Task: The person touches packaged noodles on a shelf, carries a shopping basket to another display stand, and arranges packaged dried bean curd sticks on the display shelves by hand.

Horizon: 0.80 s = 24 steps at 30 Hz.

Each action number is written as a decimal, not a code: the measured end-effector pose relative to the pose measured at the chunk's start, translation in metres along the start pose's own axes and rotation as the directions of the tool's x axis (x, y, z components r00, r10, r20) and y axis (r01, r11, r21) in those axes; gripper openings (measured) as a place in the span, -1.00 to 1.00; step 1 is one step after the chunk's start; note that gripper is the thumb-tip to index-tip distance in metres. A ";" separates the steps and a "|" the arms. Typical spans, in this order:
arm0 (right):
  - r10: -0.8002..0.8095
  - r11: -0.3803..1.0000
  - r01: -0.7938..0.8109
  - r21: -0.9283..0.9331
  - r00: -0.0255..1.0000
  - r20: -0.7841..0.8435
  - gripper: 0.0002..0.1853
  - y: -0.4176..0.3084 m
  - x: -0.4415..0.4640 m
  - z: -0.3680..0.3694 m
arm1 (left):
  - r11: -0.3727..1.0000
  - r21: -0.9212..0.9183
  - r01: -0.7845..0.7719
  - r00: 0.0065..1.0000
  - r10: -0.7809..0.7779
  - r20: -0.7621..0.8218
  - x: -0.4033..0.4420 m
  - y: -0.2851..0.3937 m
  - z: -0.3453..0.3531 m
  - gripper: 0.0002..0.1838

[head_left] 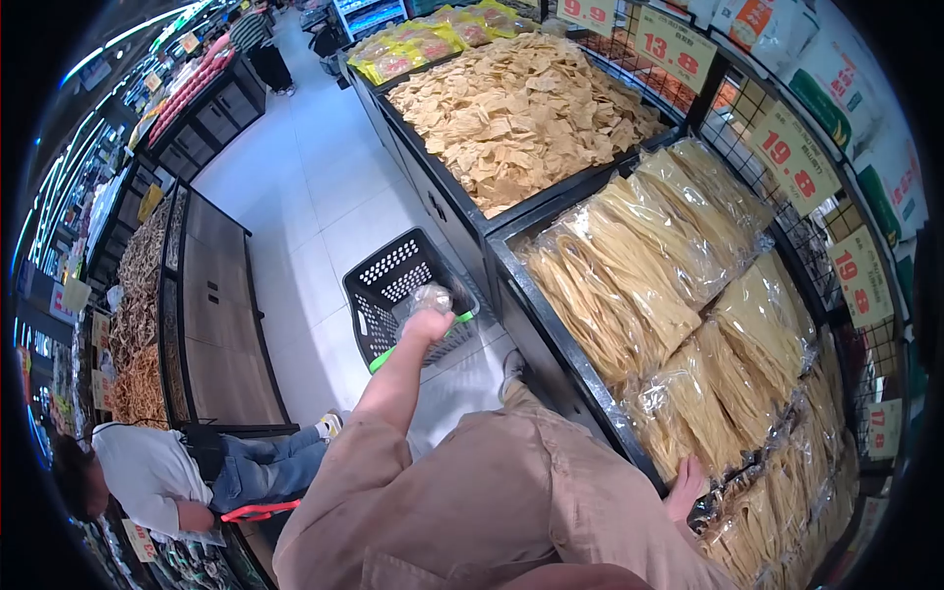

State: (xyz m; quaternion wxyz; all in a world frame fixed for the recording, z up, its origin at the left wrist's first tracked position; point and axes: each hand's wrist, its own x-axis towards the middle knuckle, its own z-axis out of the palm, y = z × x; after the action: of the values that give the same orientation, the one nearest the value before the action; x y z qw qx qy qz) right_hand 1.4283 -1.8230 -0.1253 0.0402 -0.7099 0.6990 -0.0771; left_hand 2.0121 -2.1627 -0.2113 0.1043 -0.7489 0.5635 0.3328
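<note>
My left hand (429,324) is closed around the green-edged handle (464,317) of a black shopping basket (385,285). Inside the basket, just beyond my fingers, lies a clear plastic bag (431,296) with contents I cannot make out. On the other side, my right hand (687,482) rests on the lower edge of a clear bag of dried tofu sticks (678,418), its fingers stretched out. More bags of the same long, pale yellow sticks (629,265) fill this black-rimmed bin.
Beyond the bin is another with loose flat beige pieces (521,108), then yellow packets (423,44). Price signs (795,157) hang along a wire rack. Across the tiled aisle (305,226), a person in a white shirt (152,472) stands by a dried-goods counter; another person (258,49) is farther off.
</note>
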 end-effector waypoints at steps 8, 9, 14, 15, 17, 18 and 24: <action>-0.021 1.000 0.021 -0.005 0.999 -0.027 0.14 -0.011 0.009 -0.012 | 0.999 0.015 0.028 0.999 -0.027 -0.044 0.024 -0.009 -0.005 -0.25; -0.014 1.000 0.014 0.003 1.000 -0.021 0.13 -0.013 0.009 -0.015 | 1.000 0.021 0.018 0.999 -0.017 -0.045 0.029 -0.011 -0.003 -0.26; -0.012 1.000 0.012 0.016 1.000 -0.022 0.12 -0.014 0.012 -0.017 | 0.999 0.054 0.009 0.998 -0.006 -0.064 0.017 -0.002 -0.011 -0.30; -0.005 1.000 0.006 0.005 1.000 -0.016 0.11 -0.015 0.012 -0.017 | 0.999 0.051 0.012 0.998 -0.009 -0.066 0.019 -0.002 -0.011 -0.30; -0.008 1.000 0.008 0.004 1.000 -0.019 0.11 -0.013 0.011 -0.015 | 0.999 0.028 0.018 0.996 -0.015 -0.084 0.021 -0.003 -0.009 -0.31; -0.010 1.000 0.010 0.004 1.000 -0.020 0.11 -0.013 0.011 -0.014 | 1.000 0.016 0.022 0.996 -0.020 -0.092 0.021 -0.004 -0.008 -0.31; -0.023 0.999 0.024 0.023 0.999 -0.033 0.10 -0.014 0.012 -0.016 | 0.999 0.044 0.001 0.994 0.003 -0.106 0.019 -0.002 -0.010 -0.31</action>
State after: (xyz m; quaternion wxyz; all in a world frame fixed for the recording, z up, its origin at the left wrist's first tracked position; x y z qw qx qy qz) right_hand 1.4393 -1.8343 -0.1064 0.0364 -0.7162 0.6901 -0.0975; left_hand 2.0200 -2.1819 -0.2159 0.0904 -0.7628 0.5757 0.2802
